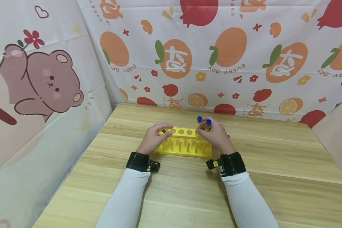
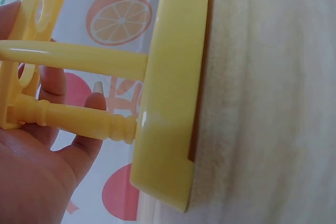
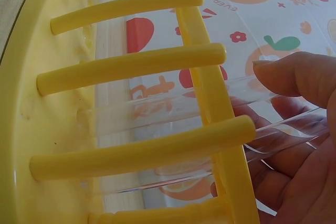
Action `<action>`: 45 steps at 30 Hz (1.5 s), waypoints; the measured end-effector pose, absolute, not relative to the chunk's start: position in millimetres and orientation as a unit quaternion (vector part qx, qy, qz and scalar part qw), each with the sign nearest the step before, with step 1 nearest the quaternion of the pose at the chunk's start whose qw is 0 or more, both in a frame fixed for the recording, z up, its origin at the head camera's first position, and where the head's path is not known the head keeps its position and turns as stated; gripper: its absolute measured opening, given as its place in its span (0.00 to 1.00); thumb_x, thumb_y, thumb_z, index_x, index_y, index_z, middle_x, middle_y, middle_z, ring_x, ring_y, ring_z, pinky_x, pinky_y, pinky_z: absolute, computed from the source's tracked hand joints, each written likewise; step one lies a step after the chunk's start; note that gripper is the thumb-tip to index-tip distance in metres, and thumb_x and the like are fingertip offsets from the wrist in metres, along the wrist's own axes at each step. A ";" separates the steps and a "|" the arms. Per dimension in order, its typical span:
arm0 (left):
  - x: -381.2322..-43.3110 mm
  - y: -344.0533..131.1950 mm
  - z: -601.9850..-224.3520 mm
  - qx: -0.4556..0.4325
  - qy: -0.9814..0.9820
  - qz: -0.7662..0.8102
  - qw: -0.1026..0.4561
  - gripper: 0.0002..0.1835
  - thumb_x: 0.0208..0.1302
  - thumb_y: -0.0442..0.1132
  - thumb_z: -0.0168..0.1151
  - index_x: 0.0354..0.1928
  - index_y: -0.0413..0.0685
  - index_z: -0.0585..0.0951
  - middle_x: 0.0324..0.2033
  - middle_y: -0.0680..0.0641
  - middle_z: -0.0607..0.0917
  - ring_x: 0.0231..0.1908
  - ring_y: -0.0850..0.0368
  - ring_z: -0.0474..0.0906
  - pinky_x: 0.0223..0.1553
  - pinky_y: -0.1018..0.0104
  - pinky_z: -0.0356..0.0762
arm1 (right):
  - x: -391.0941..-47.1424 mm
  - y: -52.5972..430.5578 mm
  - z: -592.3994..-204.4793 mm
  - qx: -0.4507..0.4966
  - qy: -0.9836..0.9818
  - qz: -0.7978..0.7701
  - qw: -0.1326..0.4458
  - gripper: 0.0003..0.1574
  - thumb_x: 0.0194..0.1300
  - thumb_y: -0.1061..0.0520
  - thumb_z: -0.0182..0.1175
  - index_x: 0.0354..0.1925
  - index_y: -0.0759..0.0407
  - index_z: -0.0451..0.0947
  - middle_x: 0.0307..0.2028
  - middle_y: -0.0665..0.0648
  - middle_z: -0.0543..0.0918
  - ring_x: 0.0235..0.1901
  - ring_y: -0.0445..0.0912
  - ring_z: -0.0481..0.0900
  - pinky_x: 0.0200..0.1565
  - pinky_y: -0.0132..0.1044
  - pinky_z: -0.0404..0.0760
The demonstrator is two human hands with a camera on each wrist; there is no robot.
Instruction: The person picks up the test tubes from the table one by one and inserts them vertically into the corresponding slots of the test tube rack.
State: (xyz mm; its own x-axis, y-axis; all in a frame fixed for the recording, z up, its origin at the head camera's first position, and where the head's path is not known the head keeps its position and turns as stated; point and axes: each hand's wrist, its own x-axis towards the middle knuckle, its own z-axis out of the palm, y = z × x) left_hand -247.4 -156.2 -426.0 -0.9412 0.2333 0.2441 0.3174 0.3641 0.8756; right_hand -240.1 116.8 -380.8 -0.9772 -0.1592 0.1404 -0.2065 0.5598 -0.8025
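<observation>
A yellow test tube rack [image 1: 183,153] stands on the table with a row of round holes on top and pegs along its front. My left hand [image 1: 154,138] grips the rack's left end, its thumb at the top bar and its fingers behind. At the right end my right hand [image 1: 216,136] holds a clear test tube [image 1: 207,127] with a blue cap, between thumb and fingers. A second blue cap [image 1: 199,119] shows just left of it. In the right wrist view two clear tubes, one the lower tube [image 3: 152,183], pass through the rack's top bar toward its base.
The wooden table [image 1: 182,193] extends around the rack. Behind it hangs a fruit-print cloth [image 1: 148,68], and a bear-print cloth [image 1: 97,126] hangs at the left. A small blue piece [image 1: 228,136] peeks out just right of my right hand.
</observation>
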 end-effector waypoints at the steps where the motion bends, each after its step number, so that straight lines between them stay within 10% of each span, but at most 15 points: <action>1: -247.5 -156.2 -425.7 -0.167 -0.825 -0.538 0.039 0.15 0.65 0.49 0.65 0.52 0.57 0.84 0.49 0.55 0.81 0.49 0.56 0.74 0.45 0.63 0.77 | -240.2 116.9 -380.6 0.102 -0.883 0.458 0.025 0.18 0.62 0.47 0.68 0.47 0.47 0.75 0.39 0.52 0.84 0.37 0.52 0.74 0.38 0.42 0.74; 45: -251.9 -156.2 -423.0 -0.161 -0.825 -0.540 0.032 0.15 0.65 0.50 0.65 0.52 0.58 0.84 0.50 0.56 0.81 0.49 0.55 0.74 0.44 0.63 0.77 | -257.8 126.8 -401.3 0.109 -0.862 0.495 -0.031 0.16 0.60 0.45 0.70 0.42 0.48 0.79 0.46 0.52 0.82 0.51 0.52 0.74 0.59 0.53 0.68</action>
State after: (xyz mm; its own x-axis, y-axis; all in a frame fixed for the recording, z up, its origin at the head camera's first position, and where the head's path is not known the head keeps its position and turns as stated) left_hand -251.9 -156.2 -423.0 -0.9459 0.2323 0.2266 0.3006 0.3638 0.8816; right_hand -257.8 126.8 -401.3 -0.9743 -0.2184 0.0552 -0.1578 0.4865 -0.8593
